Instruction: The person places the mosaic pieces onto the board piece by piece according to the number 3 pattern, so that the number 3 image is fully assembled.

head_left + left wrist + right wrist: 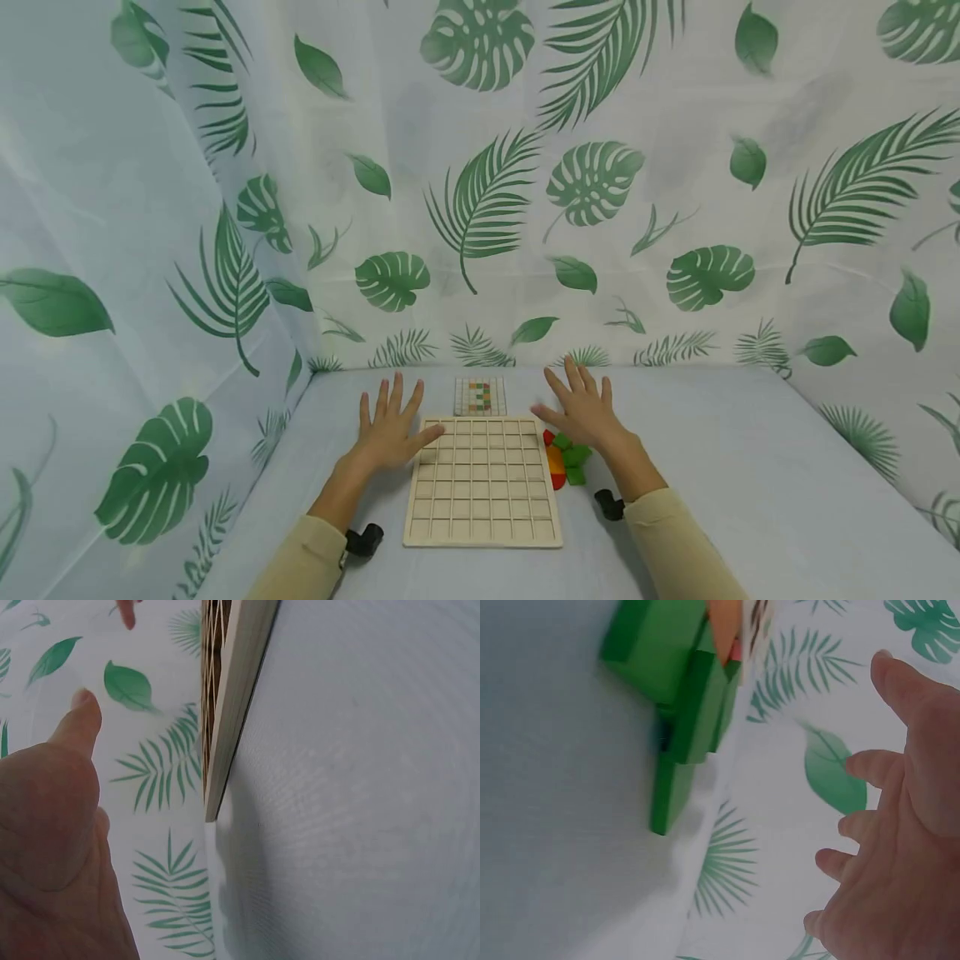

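Note:
A pale wooden grid board (483,482) with square recesses lies flat on the table. My left hand (390,433) is spread at its upper left corner, the thumb overlapping the board's edge in the head view; nothing is in it. To the right of the board, my right hand (588,415) has its fingers spread and holds nothing. Just below that hand, green blocks (576,457) lie in a loose group beside orange pieces (555,465) and red pieces (558,482). In the right wrist view the green blocks (694,705) look thick and flat-sided.
Behind the board lies a small card (480,397) printed with a grid and coloured squares. A white tabletop (750,500) extends to both sides. Leaf-patterned cloth (495,208) hangs at the back and sides. Black wrist mounts (364,542) sit under the forearms.

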A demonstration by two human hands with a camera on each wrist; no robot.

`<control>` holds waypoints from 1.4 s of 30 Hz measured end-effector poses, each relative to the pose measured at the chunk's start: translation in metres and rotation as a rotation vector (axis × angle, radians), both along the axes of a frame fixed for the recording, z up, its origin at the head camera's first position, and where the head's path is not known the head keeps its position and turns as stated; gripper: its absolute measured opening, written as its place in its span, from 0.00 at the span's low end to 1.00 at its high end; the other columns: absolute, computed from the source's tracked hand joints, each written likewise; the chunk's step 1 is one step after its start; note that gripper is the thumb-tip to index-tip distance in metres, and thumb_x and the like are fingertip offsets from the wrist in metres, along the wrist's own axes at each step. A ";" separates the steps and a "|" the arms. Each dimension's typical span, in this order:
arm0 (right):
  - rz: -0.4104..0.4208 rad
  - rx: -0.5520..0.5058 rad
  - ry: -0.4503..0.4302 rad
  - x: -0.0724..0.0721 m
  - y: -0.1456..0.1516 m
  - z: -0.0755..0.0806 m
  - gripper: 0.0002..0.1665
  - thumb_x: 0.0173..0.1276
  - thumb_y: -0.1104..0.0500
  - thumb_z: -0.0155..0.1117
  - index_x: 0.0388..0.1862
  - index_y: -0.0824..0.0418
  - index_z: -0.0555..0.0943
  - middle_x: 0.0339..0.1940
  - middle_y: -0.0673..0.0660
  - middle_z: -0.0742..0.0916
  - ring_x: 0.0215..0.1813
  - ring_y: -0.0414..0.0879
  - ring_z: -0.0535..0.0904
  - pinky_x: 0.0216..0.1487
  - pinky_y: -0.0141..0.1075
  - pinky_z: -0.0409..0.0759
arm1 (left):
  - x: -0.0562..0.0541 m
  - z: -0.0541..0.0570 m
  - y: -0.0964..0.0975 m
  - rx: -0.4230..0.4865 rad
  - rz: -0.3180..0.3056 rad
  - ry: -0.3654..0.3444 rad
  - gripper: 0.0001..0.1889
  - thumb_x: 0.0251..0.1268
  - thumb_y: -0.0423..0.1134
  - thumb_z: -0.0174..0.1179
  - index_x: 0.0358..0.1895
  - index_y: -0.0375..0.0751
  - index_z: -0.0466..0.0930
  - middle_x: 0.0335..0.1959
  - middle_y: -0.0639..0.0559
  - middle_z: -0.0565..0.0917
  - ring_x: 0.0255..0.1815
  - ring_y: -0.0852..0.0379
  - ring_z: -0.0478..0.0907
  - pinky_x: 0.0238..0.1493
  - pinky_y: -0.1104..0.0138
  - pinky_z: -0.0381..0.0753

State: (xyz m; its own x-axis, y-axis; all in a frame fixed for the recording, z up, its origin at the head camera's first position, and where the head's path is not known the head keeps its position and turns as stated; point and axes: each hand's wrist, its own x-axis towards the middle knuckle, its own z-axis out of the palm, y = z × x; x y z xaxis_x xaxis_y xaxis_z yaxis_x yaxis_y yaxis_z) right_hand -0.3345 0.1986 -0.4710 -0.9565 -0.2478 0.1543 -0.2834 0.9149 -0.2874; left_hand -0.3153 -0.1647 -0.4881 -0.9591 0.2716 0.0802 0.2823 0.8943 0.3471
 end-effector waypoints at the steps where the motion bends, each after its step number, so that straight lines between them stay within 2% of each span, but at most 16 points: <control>1: 0.004 0.000 -0.005 0.000 0.000 0.000 0.49 0.75 0.32 0.58 0.85 0.55 0.59 0.87 0.69 0.51 0.85 0.73 0.46 0.77 0.77 0.32 | 0.001 0.001 0.000 0.002 -0.002 0.003 0.51 0.71 0.78 0.43 0.87 0.55 0.37 0.86 0.42 0.26 0.86 0.36 0.21 0.78 0.33 0.19; 5: 0.029 -0.028 0.000 -0.002 0.000 -0.001 0.48 0.76 0.33 0.58 0.84 0.57 0.61 0.86 0.70 0.53 0.84 0.73 0.49 0.77 0.76 0.36 | 0.002 0.003 -0.001 0.036 -0.009 0.016 0.51 0.72 0.76 0.46 0.87 0.52 0.40 0.87 0.41 0.28 0.86 0.36 0.22 0.78 0.34 0.17; 7: 0.046 -0.062 0.009 -0.004 0.000 -0.001 0.46 0.77 0.35 0.59 0.84 0.58 0.62 0.86 0.71 0.55 0.83 0.74 0.51 0.78 0.76 0.40 | 0.002 0.003 -0.001 0.036 -0.009 0.014 0.51 0.72 0.76 0.46 0.87 0.54 0.38 0.87 0.43 0.26 0.86 0.38 0.20 0.78 0.36 0.15; 11: 0.080 -0.115 0.015 -0.007 0.000 -0.002 0.44 0.77 0.38 0.59 0.82 0.61 0.64 0.83 0.73 0.63 0.80 0.76 0.59 0.76 0.76 0.52 | 0.001 0.000 -0.003 0.035 -0.015 0.009 0.51 0.72 0.76 0.46 0.87 0.54 0.36 0.86 0.45 0.23 0.86 0.39 0.17 0.77 0.37 0.11; 14: 0.107 -0.177 -0.025 -0.008 0.003 -0.002 0.42 0.78 0.39 0.59 0.81 0.61 0.65 0.80 0.71 0.68 0.77 0.74 0.65 0.73 0.73 0.62 | 0.003 0.000 -0.004 0.043 -0.019 0.012 0.51 0.72 0.75 0.48 0.87 0.53 0.37 0.86 0.44 0.24 0.86 0.38 0.18 0.77 0.37 0.13; 18: 0.139 -0.306 -0.083 -0.010 0.006 -0.002 0.38 0.78 0.41 0.62 0.78 0.61 0.71 0.74 0.67 0.76 0.67 0.65 0.76 0.66 0.62 0.77 | 0.006 0.002 -0.005 0.057 -0.034 0.031 0.51 0.72 0.72 0.51 0.87 0.51 0.39 0.87 0.41 0.29 0.87 0.37 0.23 0.78 0.34 0.17; 20: 0.155 -0.365 -0.098 -0.012 0.008 -0.003 0.36 0.77 0.41 0.63 0.75 0.60 0.73 0.71 0.66 0.79 0.60 0.59 0.79 0.59 0.56 0.81 | 0.008 0.003 -0.006 0.048 -0.040 0.032 0.52 0.72 0.73 0.51 0.87 0.52 0.39 0.87 0.41 0.32 0.87 0.37 0.26 0.78 0.34 0.18; 23: 0.158 -0.430 -0.119 -0.014 0.012 -0.008 0.33 0.76 0.42 0.65 0.72 0.58 0.77 0.68 0.63 0.82 0.55 0.53 0.79 0.55 0.48 0.81 | 0.010 0.003 -0.007 0.042 -0.057 0.026 0.52 0.71 0.73 0.52 0.87 0.52 0.38 0.88 0.41 0.37 0.88 0.37 0.31 0.78 0.33 0.19; 26: 0.164 -0.454 -0.145 -0.014 0.016 -0.013 0.31 0.76 0.43 0.65 0.71 0.56 0.78 0.67 0.61 0.84 0.54 0.50 0.79 0.54 0.42 0.80 | 0.013 0.003 -0.008 0.036 -0.077 0.010 0.53 0.71 0.72 0.53 0.87 0.51 0.38 0.88 0.42 0.41 0.88 0.38 0.37 0.78 0.33 0.20; 32: 0.200 -0.484 -0.226 -0.013 0.026 -0.013 0.28 0.77 0.46 0.66 0.67 0.60 0.81 0.56 0.57 0.87 0.49 0.49 0.79 0.50 0.41 0.79 | 0.019 0.002 -0.015 0.045 -0.151 -0.046 0.56 0.67 0.69 0.62 0.87 0.49 0.40 0.87 0.46 0.51 0.87 0.40 0.48 0.80 0.32 0.28; 37: 0.233 -0.465 -0.292 -0.009 0.031 -0.008 0.25 0.76 0.48 0.67 0.64 0.61 0.83 0.51 0.55 0.88 0.46 0.49 0.79 0.48 0.40 0.79 | 0.026 0.001 -0.020 0.052 -0.209 -0.136 0.64 0.58 0.71 0.69 0.87 0.49 0.39 0.87 0.49 0.49 0.88 0.44 0.47 0.81 0.33 0.33; 42: 0.231 -0.451 -0.309 -0.009 0.035 -0.007 0.23 0.74 0.51 0.69 0.63 0.59 0.84 0.50 0.55 0.88 0.46 0.49 0.78 0.44 0.38 0.80 | 0.031 -0.002 -0.023 0.044 -0.241 -0.219 0.69 0.52 0.72 0.72 0.87 0.47 0.37 0.87 0.41 0.47 0.88 0.40 0.45 0.82 0.33 0.36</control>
